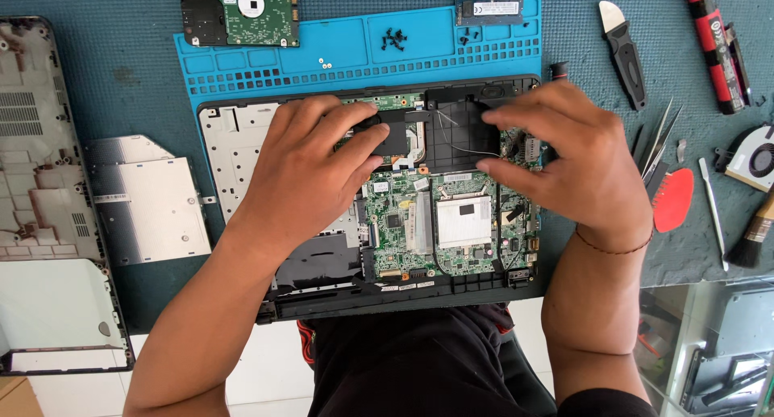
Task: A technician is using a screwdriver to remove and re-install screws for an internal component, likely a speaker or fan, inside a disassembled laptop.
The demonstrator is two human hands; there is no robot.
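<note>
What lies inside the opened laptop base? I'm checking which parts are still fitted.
Inside the laptop base: a green motherboard, a silver square plate and thin wires. The left hand and right hand cover the upper parts.

The laptop chassis (242, 143) lies on the mat (347, 50), hard drive (240, 12) behind it.

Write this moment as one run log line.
left hand: on heat sink | right hand: fingers at wires | laptop base: open, motherboard exposed
</note>
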